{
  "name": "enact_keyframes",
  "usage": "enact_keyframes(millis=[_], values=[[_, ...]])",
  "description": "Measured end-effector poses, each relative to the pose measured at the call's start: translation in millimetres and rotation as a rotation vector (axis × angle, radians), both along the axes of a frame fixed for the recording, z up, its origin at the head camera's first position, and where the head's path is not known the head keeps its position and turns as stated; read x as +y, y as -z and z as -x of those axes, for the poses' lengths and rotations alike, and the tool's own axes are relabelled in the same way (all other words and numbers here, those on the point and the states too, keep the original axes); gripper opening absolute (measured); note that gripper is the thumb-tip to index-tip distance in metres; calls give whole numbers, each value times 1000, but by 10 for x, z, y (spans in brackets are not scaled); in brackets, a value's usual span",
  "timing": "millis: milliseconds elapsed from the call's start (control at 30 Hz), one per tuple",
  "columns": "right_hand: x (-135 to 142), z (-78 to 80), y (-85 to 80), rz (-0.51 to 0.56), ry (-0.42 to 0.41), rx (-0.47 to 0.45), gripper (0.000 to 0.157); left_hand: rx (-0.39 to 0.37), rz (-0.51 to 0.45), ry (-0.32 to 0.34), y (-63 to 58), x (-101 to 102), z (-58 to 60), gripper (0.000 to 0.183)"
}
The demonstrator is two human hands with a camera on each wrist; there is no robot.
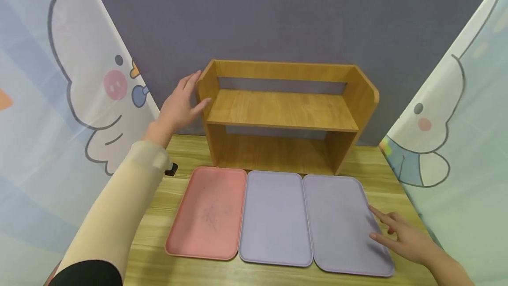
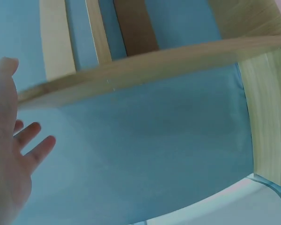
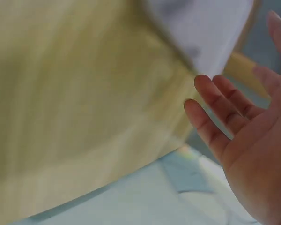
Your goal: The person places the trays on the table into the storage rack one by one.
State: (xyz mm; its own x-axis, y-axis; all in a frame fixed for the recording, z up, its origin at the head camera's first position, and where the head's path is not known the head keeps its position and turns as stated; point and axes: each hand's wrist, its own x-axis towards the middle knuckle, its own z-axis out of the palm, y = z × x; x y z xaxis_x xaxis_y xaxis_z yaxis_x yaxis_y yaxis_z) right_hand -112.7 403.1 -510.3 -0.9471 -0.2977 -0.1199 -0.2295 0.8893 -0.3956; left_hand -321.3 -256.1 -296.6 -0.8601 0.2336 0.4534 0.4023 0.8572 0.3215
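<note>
A two-tier wooden shelf (image 1: pixel 282 109) stands at the back of the table. At its upper left side panel is my left hand (image 1: pixel 178 103), thumb spread toward the inner side and fingers along the outside. The left wrist view shows that hand (image 2: pixel 14 150) with parted fingers beside the panel's edge (image 2: pixel 131 70). My right hand (image 1: pixel 409 237) hovers over the right edge of the right lavender tray (image 1: pixel 345 224), fingers loosely extended and holding nothing. In the right wrist view the same hand (image 3: pixel 248 136) shows relaxed, slightly bent fingers.
Left of that tray lie a middle lavender tray (image 1: pixel 275 220) and a pink tray (image 1: pixel 210 215), side by side in front of the shelf. The wood-grain table (image 1: pixel 148 237) is bounded by a grey back wall (image 1: pixel 278 16) and cartoon-printed side curtains (image 1: pixel 456 153).
</note>
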Motion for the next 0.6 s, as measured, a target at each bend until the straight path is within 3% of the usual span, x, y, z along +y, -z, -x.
enact_keyframes(millis=[133, 267, 433, 600], values=[[221, -95, 177, 45, -7, -5, 73, -103, -46, 36, -67, -50, 172, 86], [369, -160, 344, 142, -79, 10, 72, -155, -98, 78, -71, -98, 278, 84], [413, -182, 456, 255, -207, -40, 75, -211, -135, 96, -77, -101, 330, 82], [345, -168, 504, 274, -251, -48, 77, -213, -126, 75, -89, -79, 356, 82]])
